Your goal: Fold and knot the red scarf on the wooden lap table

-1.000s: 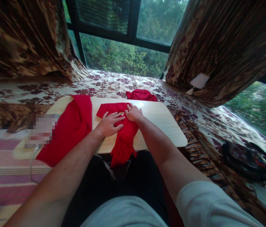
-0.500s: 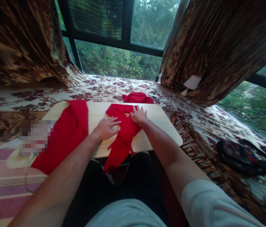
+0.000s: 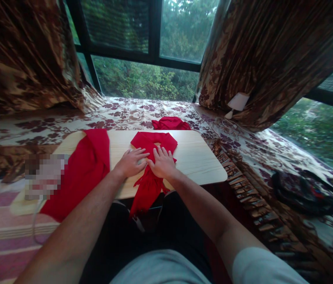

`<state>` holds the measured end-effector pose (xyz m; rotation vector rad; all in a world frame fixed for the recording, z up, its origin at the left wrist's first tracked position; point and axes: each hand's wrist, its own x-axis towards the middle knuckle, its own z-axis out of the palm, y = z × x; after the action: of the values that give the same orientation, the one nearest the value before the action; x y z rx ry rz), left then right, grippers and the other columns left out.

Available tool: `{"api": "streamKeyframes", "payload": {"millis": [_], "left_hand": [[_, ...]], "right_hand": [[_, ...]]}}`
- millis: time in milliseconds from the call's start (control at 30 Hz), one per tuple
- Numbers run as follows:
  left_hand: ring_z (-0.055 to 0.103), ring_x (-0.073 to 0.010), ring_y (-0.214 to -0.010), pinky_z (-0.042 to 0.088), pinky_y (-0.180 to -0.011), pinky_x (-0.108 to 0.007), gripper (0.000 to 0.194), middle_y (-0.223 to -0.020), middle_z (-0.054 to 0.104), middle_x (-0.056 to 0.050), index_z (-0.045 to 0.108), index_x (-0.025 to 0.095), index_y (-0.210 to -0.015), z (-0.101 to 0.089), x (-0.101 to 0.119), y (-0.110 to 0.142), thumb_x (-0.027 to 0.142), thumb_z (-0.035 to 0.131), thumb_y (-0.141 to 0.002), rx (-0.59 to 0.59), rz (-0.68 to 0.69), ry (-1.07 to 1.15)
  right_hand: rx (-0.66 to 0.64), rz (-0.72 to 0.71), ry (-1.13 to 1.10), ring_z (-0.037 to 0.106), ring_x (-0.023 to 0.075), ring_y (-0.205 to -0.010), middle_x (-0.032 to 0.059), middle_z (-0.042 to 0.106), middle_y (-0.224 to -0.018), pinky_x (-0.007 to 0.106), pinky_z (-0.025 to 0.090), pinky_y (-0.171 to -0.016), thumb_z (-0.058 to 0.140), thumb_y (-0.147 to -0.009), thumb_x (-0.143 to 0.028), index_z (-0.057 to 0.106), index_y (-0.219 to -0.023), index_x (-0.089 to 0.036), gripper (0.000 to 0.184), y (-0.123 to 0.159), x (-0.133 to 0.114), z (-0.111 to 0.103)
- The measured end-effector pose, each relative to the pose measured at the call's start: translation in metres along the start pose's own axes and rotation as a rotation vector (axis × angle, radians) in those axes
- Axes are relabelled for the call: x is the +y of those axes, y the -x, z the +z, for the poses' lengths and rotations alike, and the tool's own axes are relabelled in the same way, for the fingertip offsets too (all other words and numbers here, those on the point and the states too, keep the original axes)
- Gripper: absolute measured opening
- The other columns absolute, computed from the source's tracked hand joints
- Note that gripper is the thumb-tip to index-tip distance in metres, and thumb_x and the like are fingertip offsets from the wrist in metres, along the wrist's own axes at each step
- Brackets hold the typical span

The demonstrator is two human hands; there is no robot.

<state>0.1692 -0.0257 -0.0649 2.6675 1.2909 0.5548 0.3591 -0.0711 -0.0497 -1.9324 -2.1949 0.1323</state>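
Both hands flat on the fringed red scarf!

Starting at the board's (image 3: 201, 157) left end, there's a blurred-out item (image 3: 45, 177), then a red cloth (image 3: 80, 173) draped over the board and past its near edge. Here's your left hand (image 3: 132, 161), open and palm down mid-board, fingertips at the fringed scarf (image 3: 145, 141). That scarf lies looped mid-board, fringe hanging off the near edge. Your right hand (image 3: 163, 163) presses on it, fingers fanned! A red bundle (image 3: 170, 123) sits beyond the board's far edge; a lamp (image 3: 239, 101) stands past its far right corner.
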Motion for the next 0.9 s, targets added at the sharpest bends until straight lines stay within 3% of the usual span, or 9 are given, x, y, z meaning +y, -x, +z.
{"api": "streamKeyframes", "payload": {"millis": [200, 700, 833, 900], "left_hand": [[0.043, -0.027, -0.144, 0.029, -0.121, -0.05, 0.05, -0.153, 0.051, -0.004, 0.063, 0.029, -0.139, 0.0002, 0.0008, -0.0003, 0.044, 0.05, -0.093, -0.001, -0.011, 0.008], [0.046, -0.028, -0.142, 0.032, -0.119, -0.05, 0.051, -0.15, 0.054, -0.007, 0.064, 0.024, -0.138, 0.0005, -0.0001, -0.0012, 0.044, 0.052, -0.093, 0.029, 0.004, 0.014], [0.048, -0.0283, -0.14, 0.033, -0.119, -0.05, 0.05, -0.148, 0.057, -0.008, 0.066, 0.023, -0.136, 0.0044, -0.004, -0.0018, 0.045, 0.051, -0.093, 0.058, 0.019, 0.021], [0.049, -0.0288, -0.14, 0.034, -0.119, -0.05, 0.051, -0.146, 0.058, -0.009, 0.066, 0.022, -0.136, 0.0056, -0.0054, -0.0022, 0.046, 0.051, -0.093, 0.068, 0.031, 0.025]], "right_hand": [[0.024, -0.006, -0.004, 0.019, 0.0314, -0.154, 0.0141, 0.024, -0.167, 0.054, 0.012, -0.123, 0.032, -0.101, -0.059, 0.032, -0.159, -0.013, 0.075, 0.0025, -0.0016, 0.0001], [0.044, -0.003, -0.038, 0.018, 0.03, -0.155, 0.0138, 0.025, -0.167, 0.053, 0.01, -0.124, 0.035, -0.1, -0.06, 0.033, -0.159, -0.015, 0.074, 0.0029, 0.0008, 0.0024], [0.075, -0.019, -0.114, 0.022, 0.0289, -0.154, 0.0129, 0.029, -0.166, 0.051, 0.012, -0.124, 0.041, -0.099, -0.058, 0.039, -0.156, -0.016, 0.071, 0.0031, 0.0035, 0.0045], [0.153, -0.026, -0.198, 0.029, 0.0267, -0.151, 0.0117, 0.036, -0.163, 0.048, 0.017, -0.123, 0.043, -0.1, -0.053, 0.046, -0.152, -0.017, 0.063, 0.0025, 0.0067, 0.0049]]}}
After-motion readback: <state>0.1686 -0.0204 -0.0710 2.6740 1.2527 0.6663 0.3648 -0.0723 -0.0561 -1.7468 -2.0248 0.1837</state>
